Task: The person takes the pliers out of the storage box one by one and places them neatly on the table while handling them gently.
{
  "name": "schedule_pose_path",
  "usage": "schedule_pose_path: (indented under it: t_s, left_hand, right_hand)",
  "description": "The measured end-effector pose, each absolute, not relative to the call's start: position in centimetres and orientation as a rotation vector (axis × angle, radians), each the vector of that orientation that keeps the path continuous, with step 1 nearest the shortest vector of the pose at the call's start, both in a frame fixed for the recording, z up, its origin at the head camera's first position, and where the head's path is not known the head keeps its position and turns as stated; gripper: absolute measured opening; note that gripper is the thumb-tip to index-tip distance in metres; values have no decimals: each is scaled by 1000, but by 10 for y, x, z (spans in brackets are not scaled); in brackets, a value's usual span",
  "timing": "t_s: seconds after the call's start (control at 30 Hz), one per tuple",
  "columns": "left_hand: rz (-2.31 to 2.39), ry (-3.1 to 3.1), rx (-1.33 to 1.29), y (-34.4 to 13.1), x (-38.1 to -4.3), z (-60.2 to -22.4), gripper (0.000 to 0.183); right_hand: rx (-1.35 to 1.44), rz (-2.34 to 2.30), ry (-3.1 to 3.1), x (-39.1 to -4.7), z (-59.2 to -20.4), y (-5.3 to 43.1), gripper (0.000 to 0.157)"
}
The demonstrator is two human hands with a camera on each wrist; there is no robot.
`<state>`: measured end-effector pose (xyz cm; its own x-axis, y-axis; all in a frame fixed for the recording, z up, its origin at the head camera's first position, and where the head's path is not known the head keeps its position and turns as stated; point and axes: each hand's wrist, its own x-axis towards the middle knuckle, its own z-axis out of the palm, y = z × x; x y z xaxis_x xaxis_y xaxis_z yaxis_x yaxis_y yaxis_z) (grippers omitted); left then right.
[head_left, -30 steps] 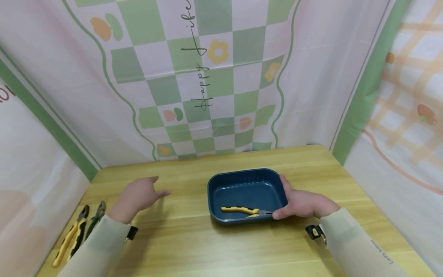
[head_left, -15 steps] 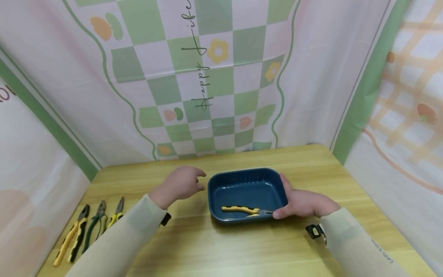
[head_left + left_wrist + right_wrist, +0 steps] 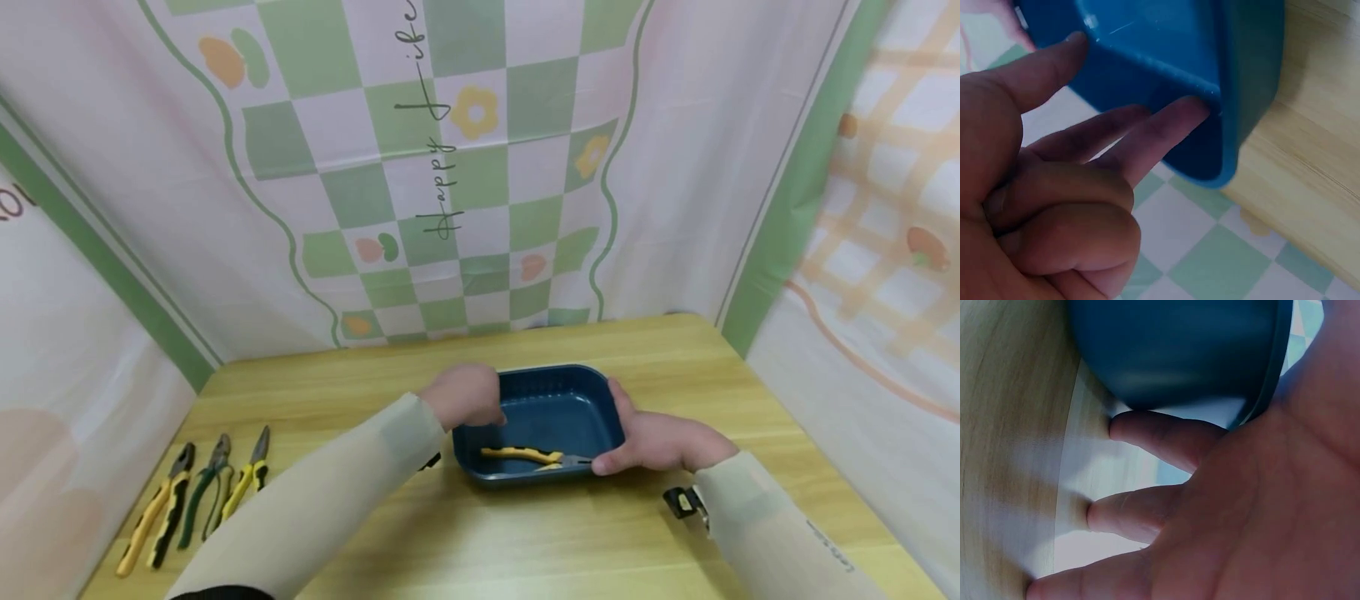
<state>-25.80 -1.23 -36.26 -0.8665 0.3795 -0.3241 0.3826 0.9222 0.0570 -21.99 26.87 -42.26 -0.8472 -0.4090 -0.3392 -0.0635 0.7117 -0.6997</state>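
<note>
A dark blue rectangular box (image 3: 551,379) stands on the table. Inside it, along the near wall, lies a pair of pliers (image 3: 519,453) with yellow-and-black handles. My left hand (image 3: 467,395) is over the box's left side and holds nothing. In the left wrist view its thumb, index and middle fingers stretch into the box (image 3: 1257,69) while the other two curl in. My right hand (image 3: 651,440) steadies the box's right side, its thumb at the near right corner. The right wrist view has its fingers (image 3: 1135,511) straight and spread, tips on the table beside the outer wall.
At the table's left lie yellow-and-black pliers (image 3: 178,492), green-handled pliers (image 3: 201,493) and slim-nosed yellow pliers (image 3: 246,482), partly behind the left sleeve. A printed curtain (image 3: 480,208) hangs behind the wooden table (image 3: 517,542), and more cloth closes both sides.
My left hand has moved right, from near the pliers at the left to over the box, uncovering those pliers. My right hand, the box and the pliers in it stay where they were.
</note>
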Motion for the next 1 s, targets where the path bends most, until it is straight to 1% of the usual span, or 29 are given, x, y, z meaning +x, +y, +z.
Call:
schedule_pose_path:
  t_s: [0.13,0.37,0.53,0.63,1.0]
  left_hand:
    - [-40,2726,577,2,-259,-369,23]
    - [-95,2755,430,26,-260,-381,14]
    - [-89,2686,483,39,-261,-385,7]
    - [-97,2669,506,44,-261,-390,7]
    - [-159,2659,617,49,-250,-395,25]
  right_hand:
    - [-376,-963,2444,-220,-423,269,139]
    - [-380,-965,2441,-221,-423,269,139]
    - [-381,-956,2443,-222,-423,270,138]
    - [-377,-952,2439,-221,-421,269,137]
    - [-391,-931,2446,-220,-421,270,137]
